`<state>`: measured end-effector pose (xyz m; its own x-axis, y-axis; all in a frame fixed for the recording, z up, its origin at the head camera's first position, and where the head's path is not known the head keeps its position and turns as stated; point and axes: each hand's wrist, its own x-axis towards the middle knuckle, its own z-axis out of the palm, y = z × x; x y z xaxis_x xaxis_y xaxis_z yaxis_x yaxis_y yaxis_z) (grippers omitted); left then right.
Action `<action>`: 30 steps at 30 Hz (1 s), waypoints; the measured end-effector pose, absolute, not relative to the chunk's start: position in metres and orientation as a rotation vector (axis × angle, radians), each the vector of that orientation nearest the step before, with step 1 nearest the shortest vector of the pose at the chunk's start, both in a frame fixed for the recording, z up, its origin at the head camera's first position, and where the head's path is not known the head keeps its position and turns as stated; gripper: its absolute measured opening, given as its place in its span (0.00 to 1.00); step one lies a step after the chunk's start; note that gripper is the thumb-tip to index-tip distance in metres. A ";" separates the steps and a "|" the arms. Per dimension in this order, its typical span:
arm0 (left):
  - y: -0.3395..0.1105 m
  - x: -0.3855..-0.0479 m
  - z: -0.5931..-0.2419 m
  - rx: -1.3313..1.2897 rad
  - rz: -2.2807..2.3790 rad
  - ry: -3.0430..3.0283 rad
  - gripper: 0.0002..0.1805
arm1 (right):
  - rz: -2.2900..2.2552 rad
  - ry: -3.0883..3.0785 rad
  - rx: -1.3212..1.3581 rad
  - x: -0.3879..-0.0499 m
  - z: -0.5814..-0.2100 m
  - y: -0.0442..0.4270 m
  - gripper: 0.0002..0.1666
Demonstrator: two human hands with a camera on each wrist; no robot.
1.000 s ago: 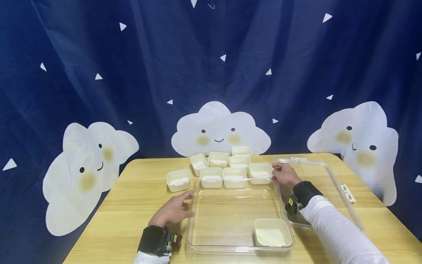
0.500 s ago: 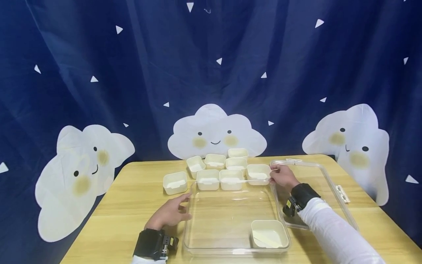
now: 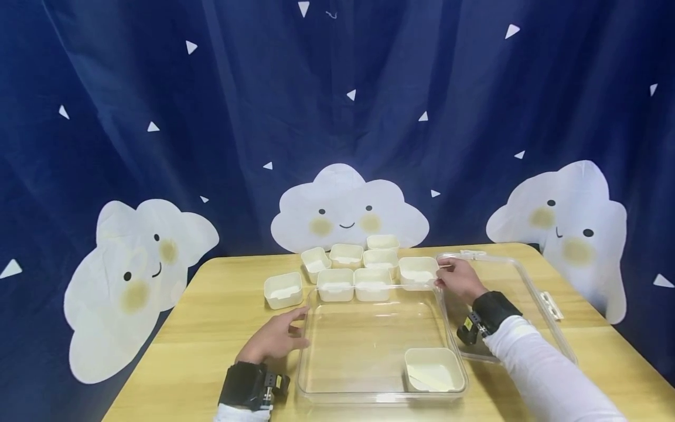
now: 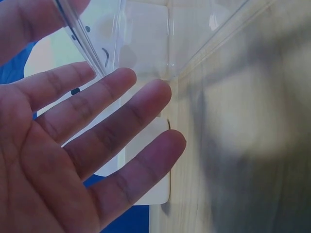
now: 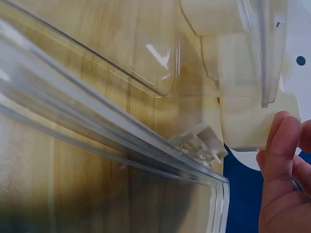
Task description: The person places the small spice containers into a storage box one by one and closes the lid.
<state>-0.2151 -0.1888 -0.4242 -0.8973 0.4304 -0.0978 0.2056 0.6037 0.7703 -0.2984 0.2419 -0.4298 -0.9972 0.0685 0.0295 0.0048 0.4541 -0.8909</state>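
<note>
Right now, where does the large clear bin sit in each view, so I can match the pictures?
Head: lower centre, the clear bin holds one cream tub at its near right corner.
Left wrist: across the top, cut off by the frame.
Right wrist: across the top, also cut off.
Shared landmark: the wood-grain tabletop.
</note>
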 end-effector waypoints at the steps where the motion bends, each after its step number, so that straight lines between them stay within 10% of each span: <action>1: -0.188 -0.217 -0.424 0.520 1.175 2.566 0.39 | 1.607 -2.622 -0.067 -0.299 -0.428 0.243 0.26; 30: -0.191 -0.219 -0.426 0.549 1.242 2.525 0.39 | 1.826 -2.338 -0.204 -0.281 -0.429 0.253 0.27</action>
<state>-0.2189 -0.1907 -0.4259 -0.8905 0.4485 -0.0763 0.2133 0.5597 0.8008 -0.2810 0.2535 -0.4294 -0.9765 0.2101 0.0482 0.0041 0.2417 -0.9703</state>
